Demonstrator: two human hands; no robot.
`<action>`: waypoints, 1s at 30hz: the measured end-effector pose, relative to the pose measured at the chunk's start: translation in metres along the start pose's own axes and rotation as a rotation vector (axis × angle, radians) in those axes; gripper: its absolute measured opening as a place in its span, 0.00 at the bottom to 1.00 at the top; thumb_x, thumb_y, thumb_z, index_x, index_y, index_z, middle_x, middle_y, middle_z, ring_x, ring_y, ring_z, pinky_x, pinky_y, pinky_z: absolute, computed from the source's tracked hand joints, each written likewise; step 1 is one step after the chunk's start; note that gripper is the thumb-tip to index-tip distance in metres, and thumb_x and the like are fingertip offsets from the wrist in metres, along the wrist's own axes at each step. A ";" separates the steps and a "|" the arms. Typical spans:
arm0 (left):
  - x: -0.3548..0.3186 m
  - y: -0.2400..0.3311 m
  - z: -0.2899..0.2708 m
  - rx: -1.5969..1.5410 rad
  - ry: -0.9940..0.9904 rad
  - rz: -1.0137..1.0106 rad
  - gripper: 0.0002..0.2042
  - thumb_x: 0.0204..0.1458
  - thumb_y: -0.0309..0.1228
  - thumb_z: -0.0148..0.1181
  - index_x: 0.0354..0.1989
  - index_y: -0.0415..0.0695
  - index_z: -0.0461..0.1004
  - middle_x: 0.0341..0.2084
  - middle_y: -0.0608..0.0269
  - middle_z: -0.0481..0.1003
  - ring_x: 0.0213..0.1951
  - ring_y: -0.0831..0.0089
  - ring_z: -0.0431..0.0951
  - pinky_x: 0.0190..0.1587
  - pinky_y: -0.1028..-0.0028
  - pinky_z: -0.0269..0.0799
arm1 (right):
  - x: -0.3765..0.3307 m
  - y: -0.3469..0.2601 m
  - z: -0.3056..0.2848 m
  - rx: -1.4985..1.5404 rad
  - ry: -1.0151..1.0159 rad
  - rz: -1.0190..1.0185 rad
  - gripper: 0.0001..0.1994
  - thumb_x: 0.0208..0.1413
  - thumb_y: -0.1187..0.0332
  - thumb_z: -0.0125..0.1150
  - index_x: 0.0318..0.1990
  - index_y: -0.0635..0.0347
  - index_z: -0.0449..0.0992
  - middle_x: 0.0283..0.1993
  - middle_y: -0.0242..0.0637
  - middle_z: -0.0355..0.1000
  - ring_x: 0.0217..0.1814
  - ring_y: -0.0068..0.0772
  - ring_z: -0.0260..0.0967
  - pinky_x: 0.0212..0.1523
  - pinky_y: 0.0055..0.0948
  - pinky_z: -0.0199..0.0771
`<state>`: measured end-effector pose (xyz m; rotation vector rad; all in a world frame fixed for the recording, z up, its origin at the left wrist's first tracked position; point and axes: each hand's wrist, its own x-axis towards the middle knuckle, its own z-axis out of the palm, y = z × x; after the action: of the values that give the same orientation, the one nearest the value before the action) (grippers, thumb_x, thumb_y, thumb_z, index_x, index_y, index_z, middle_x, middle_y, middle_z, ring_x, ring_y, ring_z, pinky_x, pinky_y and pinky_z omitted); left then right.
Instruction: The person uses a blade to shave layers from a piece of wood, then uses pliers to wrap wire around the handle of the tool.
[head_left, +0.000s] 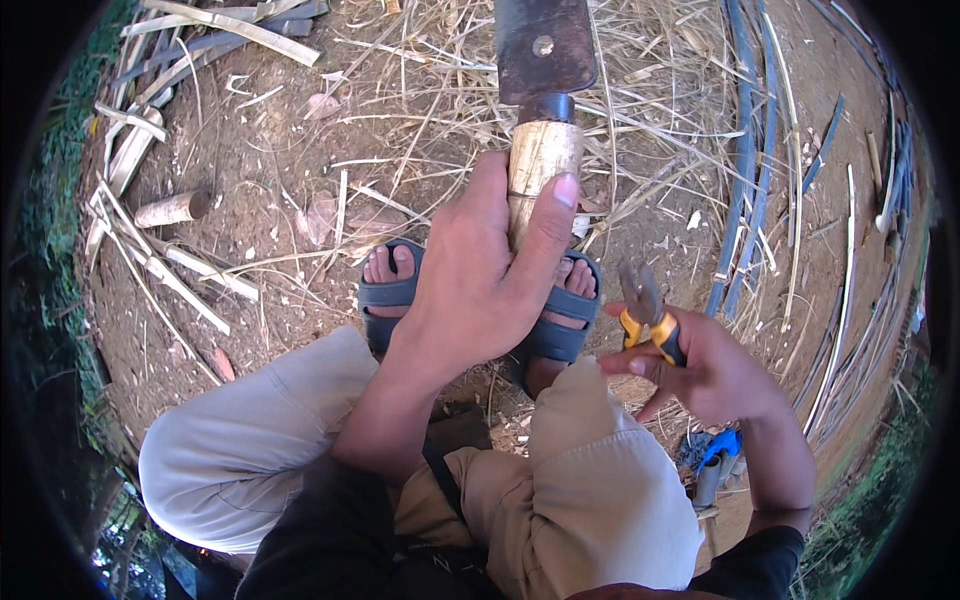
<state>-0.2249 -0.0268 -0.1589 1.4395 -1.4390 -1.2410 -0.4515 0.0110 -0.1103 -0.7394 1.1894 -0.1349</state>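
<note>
You're gripping the machete (541, 110) handle with your left hand (478, 285), blade pointing straight away; right hand (705, 370) is clutching pliers (648, 312), nose up.

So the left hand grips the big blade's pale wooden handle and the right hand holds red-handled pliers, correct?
Not quite: the head view shows the right hand holding yellow-and-black-handled pliers, not red. The left hand does grip the big blade's pale wooden handle.
</note>
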 end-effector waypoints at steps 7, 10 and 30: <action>0.001 0.000 -0.001 0.026 0.029 0.049 0.20 0.64 0.43 0.53 0.40 0.33 0.68 0.21 0.47 0.74 0.23 0.56 0.78 0.27 0.61 0.71 | 0.000 -0.026 -0.023 0.015 -0.276 0.184 0.06 0.65 0.72 0.54 0.40 0.69 0.70 0.28 0.36 0.73 0.36 0.31 0.79 0.28 0.29 0.84; 0.001 -0.001 -0.002 0.025 0.005 0.050 0.20 0.64 0.42 0.54 0.41 0.33 0.67 0.20 0.48 0.75 0.23 0.57 0.79 0.27 0.62 0.71 | 0.002 -0.025 -0.026 -0.152 -0.283 0.160 0.09 0.65 0.69 0.57 0.36 0.67 0.72 0.23 0.30 0.69 0.30 0.24 0.75 0.22 0.25 0.75; -0.001 0.001 -0.004 0.102 -0.115 0.097 0.23 0.63 0.46 0.53 0.39 0.32 0.64 0.14 0.46 0.72 0.19 0.48 0.78 0.23 0.56 0.70 | 0.009 -0.040 -0.019 -0.362 -0.328 -0.045 0.16 0.65 0.59 0.59 0.37 0.65 0.77 0.23 0.29 0.68 0.26 0.19 0.62 0.29 0.28 0.64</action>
<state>-0.2213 -0.0264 -0.1563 1.3662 -1.6508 -1.2229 -0.4534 -0.0325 -0.0972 -1.0614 0.8906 0.1656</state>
